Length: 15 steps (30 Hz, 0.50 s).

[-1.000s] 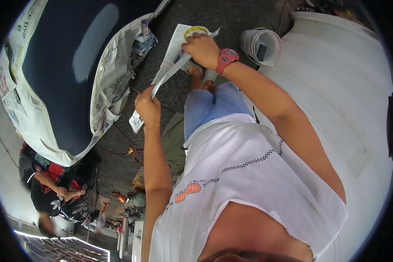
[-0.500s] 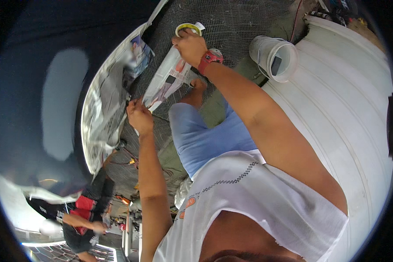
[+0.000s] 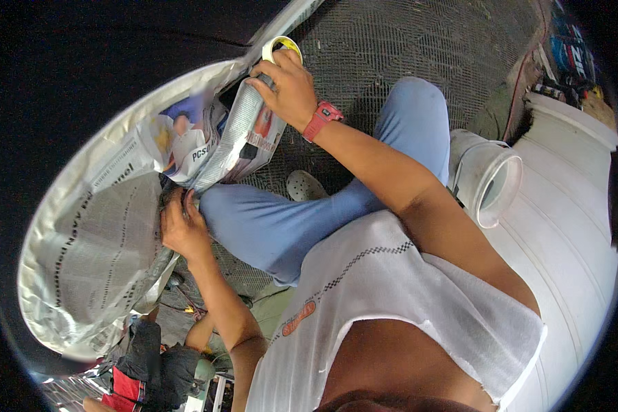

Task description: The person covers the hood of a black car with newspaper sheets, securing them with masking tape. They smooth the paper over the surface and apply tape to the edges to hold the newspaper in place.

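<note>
A large curved dark panel [image 3: 62, 103] is filling the left side, its edge wrapped in newspaper [image 3: 89, 254]. Below that newspaper, the left hand [image 3: 182, 230] is pinching the paper's edge, fingertips partly hidden. Right of the newspaper, the right hand [image 3: 285, 86] is gripping a folded sheet [image 3: 244, 141]; a tape roll [image 3: 281, 47] is peeking out behind it, mostly covered. Farther right, a white bucket [image 3: 491, 182] is lying tipped.

A seated person's left hand [image 3: 182, 230] and right hand [image 3: 285, 86] grip crumpled printed newspaper [image 3: 233, 141]. A white plastic bucket [image 3: 491, 180] lies tipped beside their knee.
</note>
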Tool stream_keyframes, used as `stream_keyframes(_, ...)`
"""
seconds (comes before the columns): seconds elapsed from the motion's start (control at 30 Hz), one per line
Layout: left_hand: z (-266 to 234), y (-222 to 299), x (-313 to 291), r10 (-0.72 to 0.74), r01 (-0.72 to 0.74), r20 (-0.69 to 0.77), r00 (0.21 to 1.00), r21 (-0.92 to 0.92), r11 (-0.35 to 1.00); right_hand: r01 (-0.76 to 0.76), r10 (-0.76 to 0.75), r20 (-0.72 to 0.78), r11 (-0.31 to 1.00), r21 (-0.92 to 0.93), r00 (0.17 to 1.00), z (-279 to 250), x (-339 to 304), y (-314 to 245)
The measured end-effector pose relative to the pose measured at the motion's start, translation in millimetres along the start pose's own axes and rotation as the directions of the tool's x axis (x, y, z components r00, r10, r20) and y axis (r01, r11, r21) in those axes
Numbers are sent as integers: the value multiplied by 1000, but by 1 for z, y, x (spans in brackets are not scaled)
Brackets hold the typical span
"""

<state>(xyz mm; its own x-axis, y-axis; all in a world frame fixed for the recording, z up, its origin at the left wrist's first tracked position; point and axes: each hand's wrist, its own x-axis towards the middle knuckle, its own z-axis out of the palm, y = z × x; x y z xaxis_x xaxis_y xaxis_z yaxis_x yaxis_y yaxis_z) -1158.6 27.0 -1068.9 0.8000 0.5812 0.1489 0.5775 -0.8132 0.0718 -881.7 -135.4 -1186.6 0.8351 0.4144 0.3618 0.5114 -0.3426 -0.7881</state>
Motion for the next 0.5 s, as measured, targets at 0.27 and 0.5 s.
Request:
stream_keyframes(0.27,17,94,-27,319,-323,-71,945,-346,881,-138,136,-98,990,-12,986,35,-2,-8)
stream_keyframes(0.5,71,90,29,-110,33,-120,987,-515,857,-147,137,-135,987,-69,981,37,0,-18)
